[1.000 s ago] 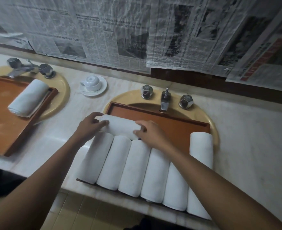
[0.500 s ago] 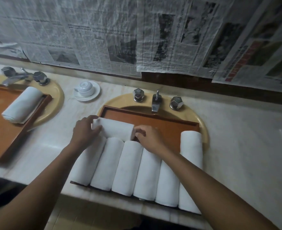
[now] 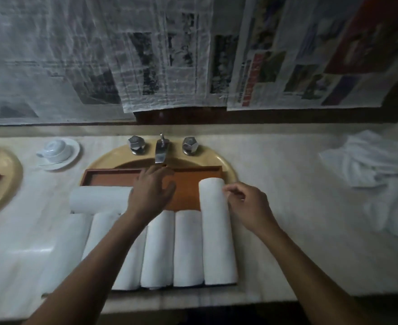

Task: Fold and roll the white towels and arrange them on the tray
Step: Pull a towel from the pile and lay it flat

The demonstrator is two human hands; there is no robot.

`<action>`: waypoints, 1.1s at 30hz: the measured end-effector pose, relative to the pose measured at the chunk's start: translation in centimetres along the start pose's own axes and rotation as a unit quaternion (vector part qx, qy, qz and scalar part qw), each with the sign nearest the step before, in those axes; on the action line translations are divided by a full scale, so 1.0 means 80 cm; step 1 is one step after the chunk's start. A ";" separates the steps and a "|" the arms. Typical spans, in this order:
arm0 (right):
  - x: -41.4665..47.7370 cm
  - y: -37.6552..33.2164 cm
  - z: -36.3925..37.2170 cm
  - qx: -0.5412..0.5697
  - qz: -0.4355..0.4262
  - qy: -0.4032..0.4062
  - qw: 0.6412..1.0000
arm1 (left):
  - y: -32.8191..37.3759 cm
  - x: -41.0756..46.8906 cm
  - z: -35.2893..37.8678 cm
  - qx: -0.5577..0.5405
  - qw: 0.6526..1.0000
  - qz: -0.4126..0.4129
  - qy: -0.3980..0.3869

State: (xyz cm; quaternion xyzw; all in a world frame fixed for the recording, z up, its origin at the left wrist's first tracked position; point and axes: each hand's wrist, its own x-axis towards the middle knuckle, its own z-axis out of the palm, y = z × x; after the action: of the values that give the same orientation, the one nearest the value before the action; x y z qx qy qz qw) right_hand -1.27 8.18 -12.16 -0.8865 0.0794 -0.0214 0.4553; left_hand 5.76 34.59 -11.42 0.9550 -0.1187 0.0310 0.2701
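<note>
Rolled white towels lie packed side by side, saving room, on a brown wooden tray; left hand hovers, fingers spread; right hand curls its fingers against the end roll, grip unclear.

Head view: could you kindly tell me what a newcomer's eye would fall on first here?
The row of rolled white towels on the wooden tray across the sink, with one crosswise roll at its far left. The left hand is spread above the tray; the right hand is beside the longest roll, at its far end. A heap of loose white towels lies on the counter at right.
</note>
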 end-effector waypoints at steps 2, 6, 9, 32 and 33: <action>-0.008 0.024 -0.041 0.000 0.009 0.033 0.999 | 0.051 0.010 0.020 -0.030 0.999 0.039 -0.017; -0.020 0.076 -0.122 0.005 0.039 0.105 0.994 | 0.150 0.031 0.067 -0.076 0.993 0.074 -0.047; -0.027 0.119 -0.183 0.001 0.059 0.143 0.988 | 0.224 0.043 0.104 -0.087 0.990 0.093 -0.068; -0.025 0.490 -0.434 -0.167 0.192 0.108 0.961 | 0.531 0.035 0.378 -0.182 0.959 0.021 -0.217; -0.029 0.477 -0.435 -0.130 0.188 0.092 0.969 | 0.531 0.033 0.386 -0.183 0.954 -0.012 -0.236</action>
State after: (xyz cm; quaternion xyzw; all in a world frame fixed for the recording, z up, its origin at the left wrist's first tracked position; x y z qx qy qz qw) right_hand -12.00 -41.28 -22.64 -0.9016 0.2882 -0.0065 0.3224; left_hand -2.15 -17.17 -15.80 0.8710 -0.1710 -0.2202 0.4046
